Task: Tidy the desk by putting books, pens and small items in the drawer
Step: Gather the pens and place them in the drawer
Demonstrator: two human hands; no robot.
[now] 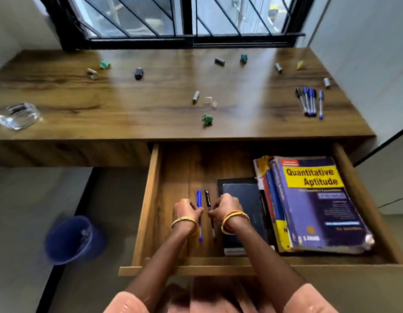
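I see my left hand (188,208) pinching the blue pen (199,201) and my right hand (225,207) the black pen (207,197) mid-barrel in the drawer (148,211); both seem light, stiff, slick.

On the bench (150,114) lie four pens (310,101) in a cluster, five small cylinders (195,96), three green crumpled bits (207,120), one yellow bit (300,64), one black block (138,73) and one glass dish (18,115). The drawer (148,199) holds two pens (198,199), one dark notebook (243,213) and one stack of books (318,206), the number of books unclear.
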